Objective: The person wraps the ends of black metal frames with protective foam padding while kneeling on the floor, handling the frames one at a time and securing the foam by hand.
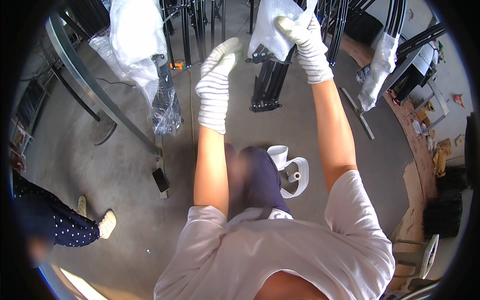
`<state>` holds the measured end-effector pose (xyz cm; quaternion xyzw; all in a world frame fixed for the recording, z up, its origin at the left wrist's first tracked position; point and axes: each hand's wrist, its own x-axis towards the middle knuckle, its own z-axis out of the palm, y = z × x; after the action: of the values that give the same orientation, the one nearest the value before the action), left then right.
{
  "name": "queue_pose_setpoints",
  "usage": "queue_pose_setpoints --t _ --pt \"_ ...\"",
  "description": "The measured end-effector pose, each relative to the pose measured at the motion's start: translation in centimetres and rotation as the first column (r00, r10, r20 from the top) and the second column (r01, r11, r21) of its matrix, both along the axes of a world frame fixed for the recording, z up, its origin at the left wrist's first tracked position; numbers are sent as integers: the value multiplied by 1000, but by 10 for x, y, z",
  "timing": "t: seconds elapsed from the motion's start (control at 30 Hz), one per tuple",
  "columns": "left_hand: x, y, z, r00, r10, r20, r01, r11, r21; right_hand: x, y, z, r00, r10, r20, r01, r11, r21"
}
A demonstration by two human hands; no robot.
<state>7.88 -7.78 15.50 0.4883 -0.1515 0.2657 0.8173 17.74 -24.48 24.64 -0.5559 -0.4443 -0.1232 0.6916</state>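
Observation:
White gloves with grey-striped cuffs cover both my hands. My right hand (301,40) grips a translucent white foam wrap (270,27) at its right side. That wrap surrounds the upper part of a hanging bundle of black metal tubes (268,85), whose lower end sticks out bare. Left of the bundle and apart from it, my left hand (220,56) is raised with its fingers stretched out and nothing visible in them. What lies under the wrap is hidden.
Another plastic-wrapped bundle (135,45) hangs at left, with a wrapped one (377,75) at right. A phone (160,180) lies on a metal foot. White strap coils (300,182) rest beside my knee. Another person's shoe (107,224) shows at lower left.

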Motion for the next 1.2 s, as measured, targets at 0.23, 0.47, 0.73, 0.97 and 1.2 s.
queue_pose_setpoints --t 0.23,0.47,0.73,0.97,1.2 --pt "28 -13 -37 951 309 -21 -279 882 380 -7 2 6 987 -105 117 107 994 -10" --pt "26 -39 -41 994 82 -76 -70 985 157 10 -19 -1 980 197 -24 -197 980 6" --pt "13 -28 -30 940 150 -308 -109 983 148 8 -10 -1 987 162 -20 -159 983 92" --pt "13 -24 70 952 63 299 -227 800 556 -32 -7 8 975 216 -46 -212 974 80" --pt "16 -42 97 989 -34 145 -44 864 501 -66 2 3 985 -173 -25 175 965 196"
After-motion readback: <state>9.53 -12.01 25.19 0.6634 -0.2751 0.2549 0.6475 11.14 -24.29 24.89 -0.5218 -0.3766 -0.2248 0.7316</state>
